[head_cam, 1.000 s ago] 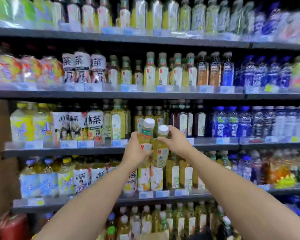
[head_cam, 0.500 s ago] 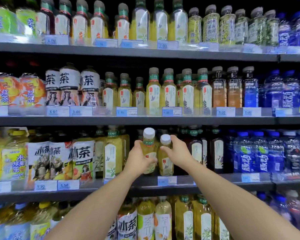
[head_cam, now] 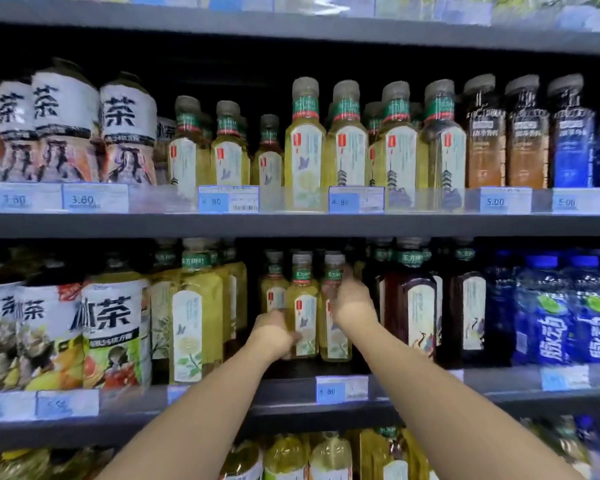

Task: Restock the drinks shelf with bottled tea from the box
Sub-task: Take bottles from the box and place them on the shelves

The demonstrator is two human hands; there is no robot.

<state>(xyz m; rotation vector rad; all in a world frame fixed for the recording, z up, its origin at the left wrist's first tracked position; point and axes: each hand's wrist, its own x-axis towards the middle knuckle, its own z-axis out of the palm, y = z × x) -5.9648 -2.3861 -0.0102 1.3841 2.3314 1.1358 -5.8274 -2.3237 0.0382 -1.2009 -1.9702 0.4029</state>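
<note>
The left hand [head_cam: 274, 336] curls its fingers round the lower body of the left tea bottle [head_cam: 303, 303]. The right hand [head_cam: 352, 301] grips the right tea bottle [head_cam: 336, 341] near its shoulder. Both bottles stand upright, side by side, on the shelf [head_cam: 291, 407]. Dark bottles [head_cam: 409, 306] stand just right of the right fingers.

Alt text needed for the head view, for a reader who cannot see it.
A person's left hand and right hand each grip a small yellow tea bottle, the left bottle and right bottle, side by side on a shop shelf. Larger yellow bottles stand to their left and dark bottles to their right.
</note>
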